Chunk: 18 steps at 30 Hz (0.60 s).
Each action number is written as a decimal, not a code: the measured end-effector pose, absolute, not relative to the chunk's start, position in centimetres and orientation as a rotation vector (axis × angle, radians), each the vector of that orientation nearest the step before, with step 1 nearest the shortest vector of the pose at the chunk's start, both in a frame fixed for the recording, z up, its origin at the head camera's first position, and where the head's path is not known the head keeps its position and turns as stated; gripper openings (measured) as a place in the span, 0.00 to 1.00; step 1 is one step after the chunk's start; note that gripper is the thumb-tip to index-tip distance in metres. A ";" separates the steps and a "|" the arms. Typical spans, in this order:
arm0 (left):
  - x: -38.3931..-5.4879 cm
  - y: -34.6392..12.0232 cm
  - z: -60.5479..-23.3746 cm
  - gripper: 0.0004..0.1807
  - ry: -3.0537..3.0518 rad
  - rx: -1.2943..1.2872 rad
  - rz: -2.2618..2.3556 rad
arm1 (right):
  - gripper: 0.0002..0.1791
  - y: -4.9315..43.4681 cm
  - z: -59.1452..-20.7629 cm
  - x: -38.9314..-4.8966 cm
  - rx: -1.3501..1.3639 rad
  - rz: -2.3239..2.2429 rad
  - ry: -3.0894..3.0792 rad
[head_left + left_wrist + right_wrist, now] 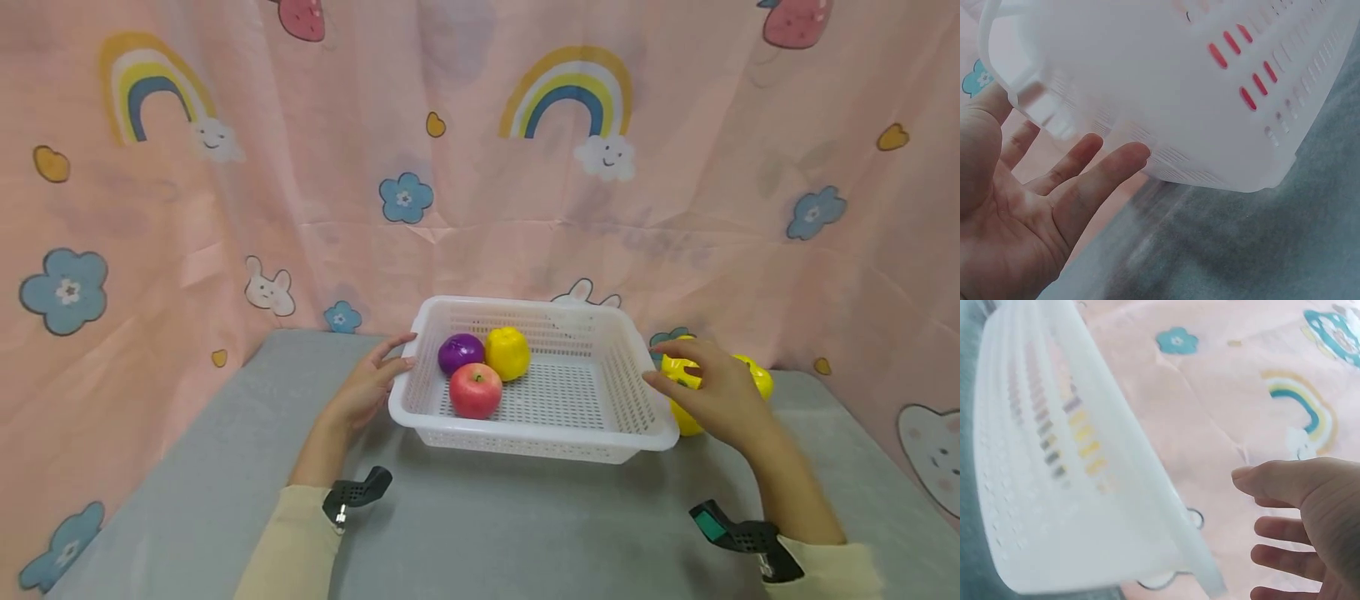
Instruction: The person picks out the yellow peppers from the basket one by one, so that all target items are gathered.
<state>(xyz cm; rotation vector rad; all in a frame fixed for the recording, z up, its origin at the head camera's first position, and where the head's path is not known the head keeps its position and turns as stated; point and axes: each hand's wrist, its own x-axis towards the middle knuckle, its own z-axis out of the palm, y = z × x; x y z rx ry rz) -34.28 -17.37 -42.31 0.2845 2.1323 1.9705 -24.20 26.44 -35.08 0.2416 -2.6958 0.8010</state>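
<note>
A white plastic basket (532,442) with slotted walls stands on the grey table in the head view. Inside, toward its left, are a red apple (476,391), a purple onion-like ball (461,354) and a yellow bell pepper (507,353). My left hand (365,385) is at the basket's left end, its extended fingertips right at the rim and outer wall. In the left wrist view those fingers (1100,178) lie beside the wall. At the right end my right hand (723,392) has loosely spread fingers, with a gap to the rim in the right wrist view.
Yellow bell peppers (687,423) sit on the table right of the basket, partly hidden behind my right hand. The grey table (525,533) reaches back to a pink patterned curtain (480,250), close behind the basket.
</note>
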 end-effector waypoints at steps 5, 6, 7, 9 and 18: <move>-34.3 -17.2 -42.4 0.29 2.120 0.295 1.979 | 0.24 23.9 -35.3 -24.1 0.332 0.822 -2.704; -34.3 -17.2 -42.4 0.29 2.120 0.293 1.978 | 0.24 23.4 -35.3 -24.2 0.347 0.818 -2.705; -34.3 -17.2 -42.4 0.29 2.116 0.293 1.980 | 0.24 22.9 -35.3 -24.2 0.360 0.819 -2.707; -34.3 -17.2 -42.5 0.29 2.119 0.292 1.976 | 0.23 21.9 -35.2 -24.4 0.388 0.822 -2.705; -34.5 -17.5 -42.6 0.29 2.128 0.289 1.975 | 0.22 19.2 -35.6 -26.3 0.495 0.817 -2.688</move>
